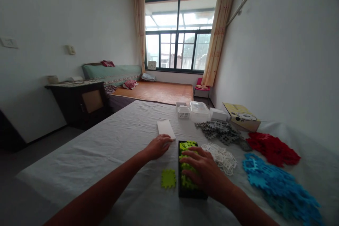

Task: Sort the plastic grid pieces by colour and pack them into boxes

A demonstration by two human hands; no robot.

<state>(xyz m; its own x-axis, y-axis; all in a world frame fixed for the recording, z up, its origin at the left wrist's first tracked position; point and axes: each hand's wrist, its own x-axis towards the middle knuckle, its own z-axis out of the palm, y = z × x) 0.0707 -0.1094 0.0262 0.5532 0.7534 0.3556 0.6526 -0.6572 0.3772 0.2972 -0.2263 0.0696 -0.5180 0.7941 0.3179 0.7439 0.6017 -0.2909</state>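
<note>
The long, narrow black open-topped box (192,194) stood on the surface covered in pale cloth (106,155), filled with bright lime-green, notched-edged flat pieces (188,144), apparently plastic. The right hand (197,166) lay across it, fingers spread over the pieces; whether it gripped any piece or the box wall, I could not tell. The left hand (160,145) rested at the near end of a flat white rectangular panel (164,127), its fingers slightly bent; a firm hold could not be made out.

One loose lime-green square piece (168,178) lay flat just left of the box. Each piece looked light and fairly stiff, perhaps a little slick, with the thin teeth the likeliest part to bend or snag. A pinch on opposite edges seemed best for one piece, while the filled box, probably heavier, suited a grip across its long side walls.
</note>
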